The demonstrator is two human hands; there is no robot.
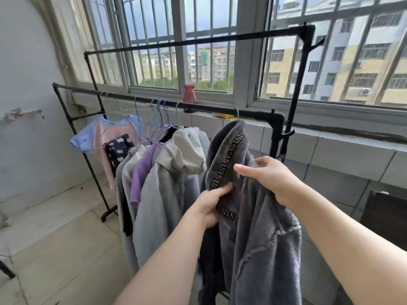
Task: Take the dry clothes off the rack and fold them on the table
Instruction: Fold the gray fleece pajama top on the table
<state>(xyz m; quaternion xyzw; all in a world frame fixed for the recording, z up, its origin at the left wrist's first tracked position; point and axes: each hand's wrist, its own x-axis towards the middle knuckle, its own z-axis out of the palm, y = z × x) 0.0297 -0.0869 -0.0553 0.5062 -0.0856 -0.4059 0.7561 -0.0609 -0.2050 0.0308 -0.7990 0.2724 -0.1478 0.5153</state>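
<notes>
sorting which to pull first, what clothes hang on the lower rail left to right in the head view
pink and blue t-shirt → dark patterned cloth → purple top → light grey hooded jacket → dark grey fleece robe, gripped by the left hand and right hand.

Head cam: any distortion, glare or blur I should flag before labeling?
Head view: wide-angle bowing, the rack rail and window bars curve; daylight from the window backlights the scene, no hard shadows or glare; left hand, right hand and the grey fleece robe are slightly soft, its patterned trim still readable; far buildings soft.
</notes>
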